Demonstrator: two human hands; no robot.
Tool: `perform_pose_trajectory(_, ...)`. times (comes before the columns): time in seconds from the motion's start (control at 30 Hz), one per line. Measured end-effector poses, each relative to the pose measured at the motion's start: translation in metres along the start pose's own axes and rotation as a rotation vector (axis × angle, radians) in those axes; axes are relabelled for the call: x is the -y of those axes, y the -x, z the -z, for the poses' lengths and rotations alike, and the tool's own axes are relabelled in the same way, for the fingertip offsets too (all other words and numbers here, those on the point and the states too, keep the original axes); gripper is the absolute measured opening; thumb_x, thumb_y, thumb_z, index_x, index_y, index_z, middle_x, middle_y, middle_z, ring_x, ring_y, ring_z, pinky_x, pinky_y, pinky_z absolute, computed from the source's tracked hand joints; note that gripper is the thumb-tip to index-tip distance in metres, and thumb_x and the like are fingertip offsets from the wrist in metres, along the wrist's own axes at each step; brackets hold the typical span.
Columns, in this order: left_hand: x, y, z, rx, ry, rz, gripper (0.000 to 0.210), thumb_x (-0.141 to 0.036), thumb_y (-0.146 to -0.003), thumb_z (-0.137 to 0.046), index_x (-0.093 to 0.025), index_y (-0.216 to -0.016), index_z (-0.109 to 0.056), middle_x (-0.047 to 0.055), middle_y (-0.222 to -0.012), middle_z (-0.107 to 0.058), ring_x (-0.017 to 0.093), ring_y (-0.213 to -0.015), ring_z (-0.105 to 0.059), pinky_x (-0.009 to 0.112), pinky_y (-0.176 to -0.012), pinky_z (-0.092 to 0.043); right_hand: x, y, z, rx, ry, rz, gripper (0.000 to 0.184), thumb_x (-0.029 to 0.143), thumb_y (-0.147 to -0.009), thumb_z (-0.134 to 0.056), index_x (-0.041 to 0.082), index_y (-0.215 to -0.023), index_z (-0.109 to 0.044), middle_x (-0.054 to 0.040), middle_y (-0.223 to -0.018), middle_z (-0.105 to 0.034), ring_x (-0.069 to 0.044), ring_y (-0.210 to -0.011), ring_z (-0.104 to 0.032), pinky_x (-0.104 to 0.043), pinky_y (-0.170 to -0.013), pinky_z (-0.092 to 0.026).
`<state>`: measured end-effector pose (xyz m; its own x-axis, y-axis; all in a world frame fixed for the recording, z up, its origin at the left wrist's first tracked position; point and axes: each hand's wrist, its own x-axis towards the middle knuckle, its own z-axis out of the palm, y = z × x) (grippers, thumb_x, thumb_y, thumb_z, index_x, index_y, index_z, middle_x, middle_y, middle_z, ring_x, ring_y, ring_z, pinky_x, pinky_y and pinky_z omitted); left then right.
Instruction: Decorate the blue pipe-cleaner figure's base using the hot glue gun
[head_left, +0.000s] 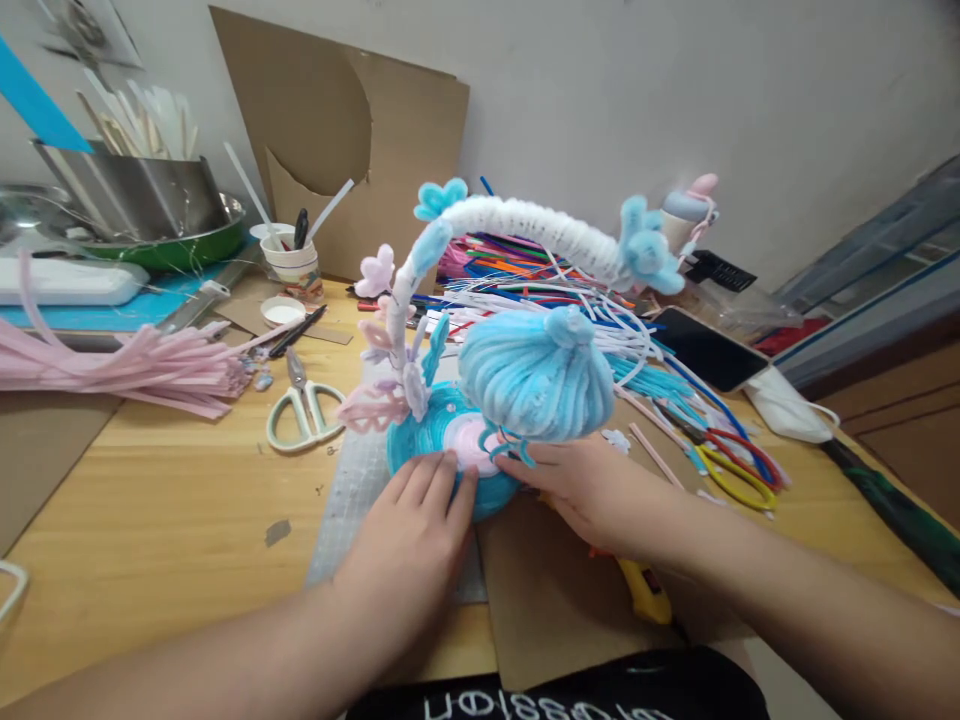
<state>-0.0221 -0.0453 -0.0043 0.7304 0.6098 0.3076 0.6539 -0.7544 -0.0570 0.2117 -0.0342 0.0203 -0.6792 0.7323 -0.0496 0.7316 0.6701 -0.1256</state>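
Note:
A pipe-cleaner ornament [517,215] stands before me, with a white wrapped arch rising from a round blue base [424,435] with a pink centre. Light-blue and pink flowers and butterfly shapes sit along the arch. A puffy blue shell-shaped shade [536,375] hangs over the base. My left hand [416,515] lies over the base's near left edge, fingers together on its top and thumb hidden. My right hand [581,485] grips the right side, its fingertips under the shade beside small dark-blue curls [499,445]. The shade hides part of these fingers.
White-handled pliers [304,415] and pink pipe cleaners [150,370] lie left. Behind are loose coloured pipe cleaners [517,290] and a cup of tools [292,260]. Scissors [739,480] and a phone [709,345] lie right. A yellow cutter [645,590] rests on cardboard [547,610].

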Motion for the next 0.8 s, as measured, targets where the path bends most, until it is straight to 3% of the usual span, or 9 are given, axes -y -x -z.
perform_pose_trajectory(0.13, 0.003, -0.004, 0.005, 0.052, 0.065, 0.043, 0.046, -0.014, -0.071, -0.056, -0.01, -0.117, -0.058, 0.016, -0.11, -0.06, 0.031, -0.099, -0.056, 0.047, -0.083, -0.051, 0.004, -0.009, -0.002, 0.01, 0.094, 0.015, 0.048, 0.014, -0.082, -0.044, 0.016, -0.128, -0.057, -0.0161, -0.118, -0.063, -0.031, -0.111, -0.055, -0.056, -0.1, -0.032)
perform_pose_trajectory(0.33, 0.007, -0.006, 0.002, 0.056, 0.042, -0.013, 0.044, -0.017, -0.072, -0.056, -0.01, -0.115, -0.057, 0.018, -0.108, -0.059, 0.033, -0.098, -0.055, 0.05, -0.082, -0.049, 0.023, -0.028, 0.009, 0.195, 0.175, -0.064, 0.043, 0.012, -0.076, -0.05, 0.014, -0.116, -0.065, -0.0191, -0.115, -0.064, -0.037, -0.106, -0.058, -0.052, -0.087, -0.045)
perform_pose_trajectory(0.47, 0.006, -0.003, -0.003, 0.014, -0.003, -0.056, 0.038, -0.014, -0.076, -0.054, -0.01, -0.113, -0.058, 0.022, -0.111, -0.057, 0.034, -0.101, -0.055, 0.051, -0.083, -0.048, 0.022, -0.023, 0.01, 0.078, 0.101, -0.021, 0.033, 0.012, -0.074, -0.052, 0.019, -0.101, -0.07, -0.0145, -0.105, -0.068, -0.034, -0.107, -0.057, -0.05, -0.094, -0.042)
perform_pose_trajectory(0.57, 0.006, -0.003, -0.003, 0.0, 0.003, -0.048, 0.037, -0.013, -0.078, -0.052, -0.01, -0.114, -0.057, 0.022, -0.112, -0.057, 0.034, -0.102, -0.055, 0.052, -0.084, -0.048, 0.013, -0.013, 0.014, -0.049, -0.025, 0.017, 0.038, 0.014, -0.082, -0.044, 0.022, -0.115, -0.064, -0.0107, -0.118, -0.064, -0.03, -0.117, -0.052, -0.049, -0.1, -0.037)
perform_pose_trajectory(0.67, 0.005, -0.002, -0.004, 0.004, -0.008, -0.047, 0.038, -0.011, -0.077, -0.051, -0.008, -0.115, -0.057, 0.023, -0.112, -0.058, 0.034, -0.101, -0.056, 0.052, -0.084, -0.048, 0.008, -0.01, 0.014, -0.036, -0.127, -0.004, 0.04, 0.023, -0.091, -0.039, 0.022, -0.128, -0.053, -0.0092, -0.124, -0.06, -0.026, -0.117, -0.052, -0.045, -0.099, -0.04)
perform_pose_trajectory(0.8, 0.001, -0.001, -0.007, -0.023, -0.037, -0.027, 0.04, -0.01, -0.076, -0.052, -0.006, -0.116, -0.057, 0.024, -0.113, -0.058, 0.036, -0.103, -0.056, 0.051, -0.083, -0.05, 0.001, -0.026, 0.002, -0.087, -0.215, -0.112, 0.035, 0.032, -0.093, -0.041, 0.021, -0.121, -0.058, -0.0095, -0.123, -0.061, -0.026, -0.113, -0.055, -0.042, -0.094, -0.045)
